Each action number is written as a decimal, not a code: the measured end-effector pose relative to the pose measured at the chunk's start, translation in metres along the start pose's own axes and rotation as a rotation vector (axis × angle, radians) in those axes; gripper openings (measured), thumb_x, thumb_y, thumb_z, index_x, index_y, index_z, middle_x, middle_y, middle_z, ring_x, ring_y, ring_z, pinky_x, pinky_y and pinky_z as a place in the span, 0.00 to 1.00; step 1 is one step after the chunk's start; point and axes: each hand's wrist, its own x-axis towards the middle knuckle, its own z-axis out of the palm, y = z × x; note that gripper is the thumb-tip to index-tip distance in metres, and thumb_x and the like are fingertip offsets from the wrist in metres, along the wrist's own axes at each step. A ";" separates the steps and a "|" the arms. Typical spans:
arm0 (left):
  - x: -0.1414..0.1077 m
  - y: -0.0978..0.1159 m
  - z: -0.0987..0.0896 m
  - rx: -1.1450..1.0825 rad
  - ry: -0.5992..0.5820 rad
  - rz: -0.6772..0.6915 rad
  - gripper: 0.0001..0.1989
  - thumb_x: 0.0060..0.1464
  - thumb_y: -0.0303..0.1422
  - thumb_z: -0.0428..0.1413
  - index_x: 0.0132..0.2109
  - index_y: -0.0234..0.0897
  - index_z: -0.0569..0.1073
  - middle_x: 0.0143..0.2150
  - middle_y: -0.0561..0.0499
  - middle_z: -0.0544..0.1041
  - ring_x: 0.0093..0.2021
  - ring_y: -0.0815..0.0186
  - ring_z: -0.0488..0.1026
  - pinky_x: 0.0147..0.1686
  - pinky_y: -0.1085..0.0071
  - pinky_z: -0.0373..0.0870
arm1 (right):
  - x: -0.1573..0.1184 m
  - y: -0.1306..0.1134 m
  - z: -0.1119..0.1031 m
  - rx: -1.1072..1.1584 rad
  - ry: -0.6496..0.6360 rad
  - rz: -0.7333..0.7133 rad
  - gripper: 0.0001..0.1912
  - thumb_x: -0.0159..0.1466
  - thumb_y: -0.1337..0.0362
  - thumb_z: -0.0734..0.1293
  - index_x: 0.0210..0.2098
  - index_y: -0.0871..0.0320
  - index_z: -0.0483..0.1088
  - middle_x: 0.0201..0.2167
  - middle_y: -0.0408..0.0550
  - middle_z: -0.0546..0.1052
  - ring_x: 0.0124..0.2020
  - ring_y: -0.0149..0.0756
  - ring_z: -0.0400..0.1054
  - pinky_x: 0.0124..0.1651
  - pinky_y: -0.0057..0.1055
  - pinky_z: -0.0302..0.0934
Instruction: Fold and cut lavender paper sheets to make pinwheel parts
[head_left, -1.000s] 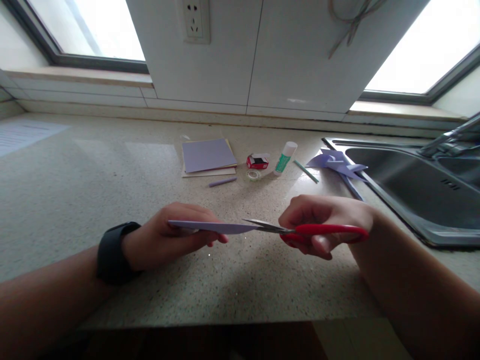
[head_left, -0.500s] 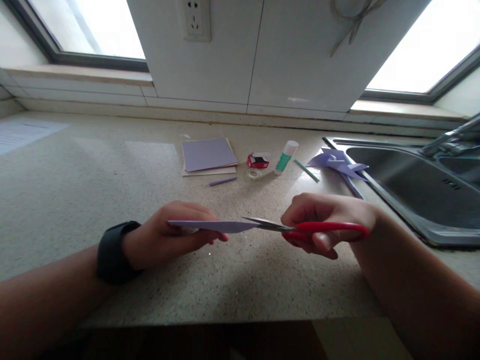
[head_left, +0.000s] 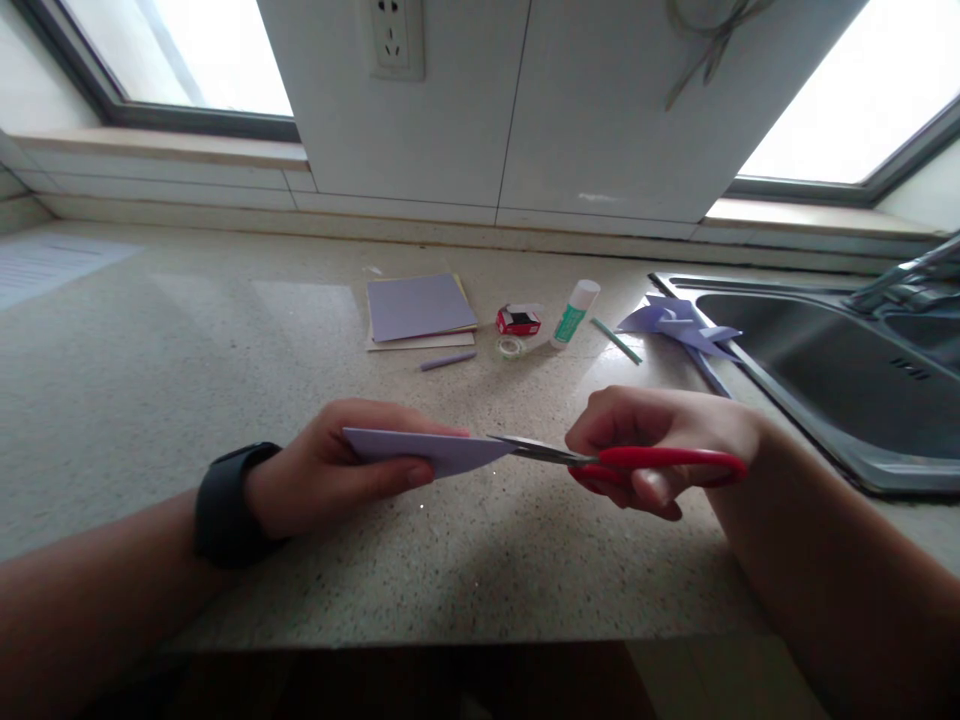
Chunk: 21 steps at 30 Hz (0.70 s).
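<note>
A folded-looking piece of purple paper (head_left: pixel 442 453) is pinched between the thumb and fingers of my left hand (head_left: pixel 337 470), whose wrist wears a black watch. My right hand (head_left: pixel 649 445) grips the red handles of a pair of scissors (head_left: pixel 660 457). The slightly parted blades point left, and the paper's right tip lies between them. Both hands are above the front part of the speckled counter (head_left: pixel 315 590).
Behind the hands lie stacked purple and pale sheets (head_left: pixel 420 308), a purple stick (head_left: pixel 448 361), a red box (head_left: pixel 518 320), a tape roll (head_left: pixel 511 347), a glue stick (head_left: pixel 576 313) and a green strip (head_left: pixel 616 341). A purple pinwheel (head_left: pixel 675 322) rests by the sink (head_left: pixel 817 370).
The purple paper has tilted, showing more of its face, and my left thumb now lies across its near side. The scissors remain at its right tip.
</note>
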 end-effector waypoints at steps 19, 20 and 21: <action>-0.003 0.007 0.010 -0.219 -0.028 -0.069 0.09 0.61 0.29 0.59 0.48 0.40 0.81 0.41 0.47 0.83 0.32 0.67 0.79 0.31 0.74 0.79 | 0.002 0.005 0.002 -0.034 0.004 0.052 0.22 0.56 0.50 0.76 0.30 0.63 0.67 0.21 0.40 0.69 0.17 0.23 0.61 0.18 0.18 0.57; -0.003 0.007 0.010 -0.206 -0.035 -0.060 0.09 0.62 0.28 0.59 0.48 0.40 0.81 0.41 0.47 0.84 0.32 0.67 0.79 0.31 0.74 0.79 | 0.002 0.005 0.002 -0.031 0.005 0.052 0.23 0.55 0.49 0.76 0.30 0.63 0.68 0.21 0.40 0.69 0.17 0.23 0.61 0.18 0.18 0.57; -0.003 0.007 0.010 -0.193 -0.035 -0.048 0.10 0.62 0.28 0.59 0.49 0.40 0.81 0.41 0.46 0.84 0.32 0.67 0.80 0.31 0.74 0.79 | 0.002 0.005 0.002 -0.027 0.006 0.054 0.24 0.55 0.49 0.76 0.30 0.63 0.68 0.21 0.40 0.70 0.17 0.23 0.61 0.18 0.18 0.57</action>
